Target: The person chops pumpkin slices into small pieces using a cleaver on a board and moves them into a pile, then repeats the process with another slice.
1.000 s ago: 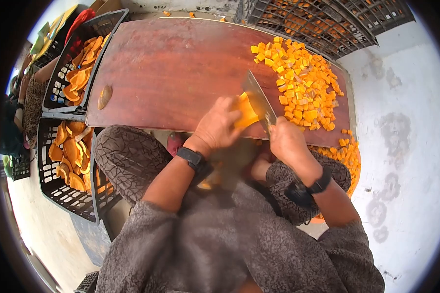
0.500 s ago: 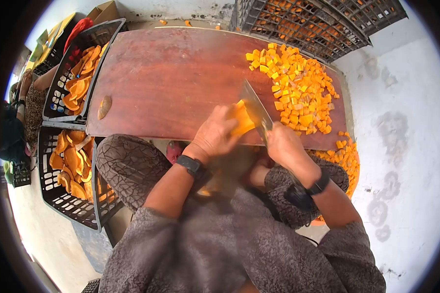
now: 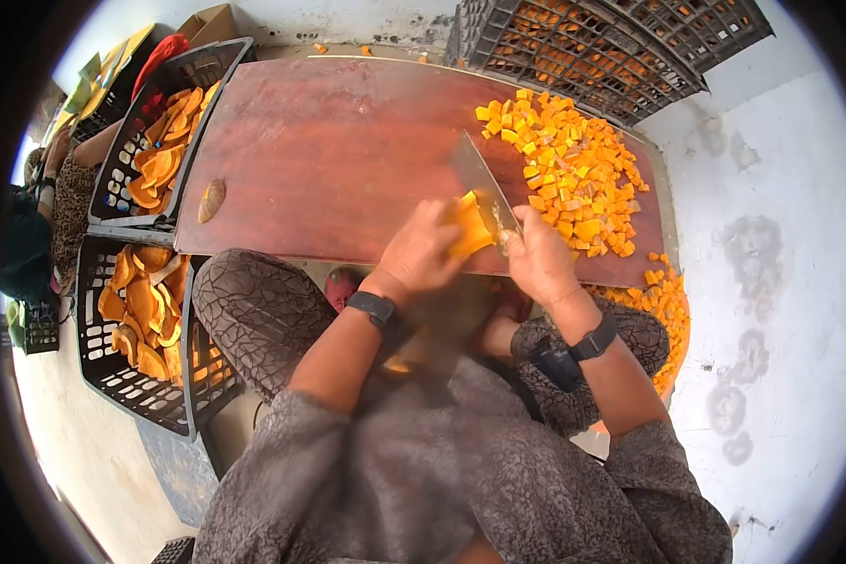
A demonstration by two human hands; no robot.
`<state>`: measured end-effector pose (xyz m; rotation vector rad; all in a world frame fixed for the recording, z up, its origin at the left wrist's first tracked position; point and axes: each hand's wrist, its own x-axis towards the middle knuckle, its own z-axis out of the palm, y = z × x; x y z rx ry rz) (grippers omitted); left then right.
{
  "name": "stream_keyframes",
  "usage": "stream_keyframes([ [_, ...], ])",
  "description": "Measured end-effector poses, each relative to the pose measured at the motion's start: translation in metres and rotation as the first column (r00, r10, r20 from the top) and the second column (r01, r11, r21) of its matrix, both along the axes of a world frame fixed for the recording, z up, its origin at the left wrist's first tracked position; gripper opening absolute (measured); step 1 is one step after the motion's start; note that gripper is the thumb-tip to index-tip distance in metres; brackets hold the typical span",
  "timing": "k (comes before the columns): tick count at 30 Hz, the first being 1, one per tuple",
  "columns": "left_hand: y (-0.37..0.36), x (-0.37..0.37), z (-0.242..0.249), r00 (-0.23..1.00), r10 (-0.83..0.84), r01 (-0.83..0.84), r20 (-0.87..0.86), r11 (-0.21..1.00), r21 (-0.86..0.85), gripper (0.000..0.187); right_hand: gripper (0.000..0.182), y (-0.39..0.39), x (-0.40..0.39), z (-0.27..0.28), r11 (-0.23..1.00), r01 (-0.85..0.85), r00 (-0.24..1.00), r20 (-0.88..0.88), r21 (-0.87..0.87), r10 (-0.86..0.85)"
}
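Near the front edge of the reddish-brown board (image 3: 329,160), my left hand (image 3: 421,246) is closed on a piece of orange pumpkin (image 3: 473,226). My right hand (image 3: 540,258) grips a cleaver (image 3: 487,180), its broad blade standing just right of the pumpkin piece and pointing away from me. Most of the cleaver's handle is hidden in my fingers. Right of the blade, a heap of cut pumpkin cubes (image 3: 578,174) covers that end of the board. My left fingertips are blurred.
Black crates of pumpkin slices stand at the left, one farther back (image 3: 103,193) and one nearer (image 3: 89,362). More pumpkin cubes (image 3: 665,305) fill a container below the board's right end. Stacked crates (image 3: 583,47) stand behind. A brown oval piece (image 3: 211,201) lies on the board's left. Another person's arm (image 3: 99,146) shows far left.
The cleaver's blade has shifted slightly left and tilted, and my right hand has turned with it. My left hand still holds the pumpkin piece in nearly the same spot.
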<state>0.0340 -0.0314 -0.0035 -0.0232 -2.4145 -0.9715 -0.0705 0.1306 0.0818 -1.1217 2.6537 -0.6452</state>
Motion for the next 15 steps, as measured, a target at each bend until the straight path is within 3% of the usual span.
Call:
stream_keyframes([
  [4, 0.000, 0.000, 0.001, 1.000, 0.006, -0.006, 0.009, 1.000, 0.001, 0.026, 0.018, 0.013, 0.011, 0.005, 0.989, -0.016, 0.998, -0.050, 0.148, 0.023],
  [10, 0.000, -0.004, 0.001, 1.000, 0.009, -0.009, 0.005, 1.000, 0.003, 0.027, 0.016, 0.030, 0.014, 0.004, 0.974, -0.019, 0.998, -0.050, 0.227, 0.031],
  [15, -0.002, -0.007, 0.002, 1.000, -0.003, 0.003, 0.026, 1.000, -0.017, 0.028, 0.014, 0.013, 0.001, -0.014, 0.989, -0.007, 0.995, -0.101, 0.147, 0.022],
])
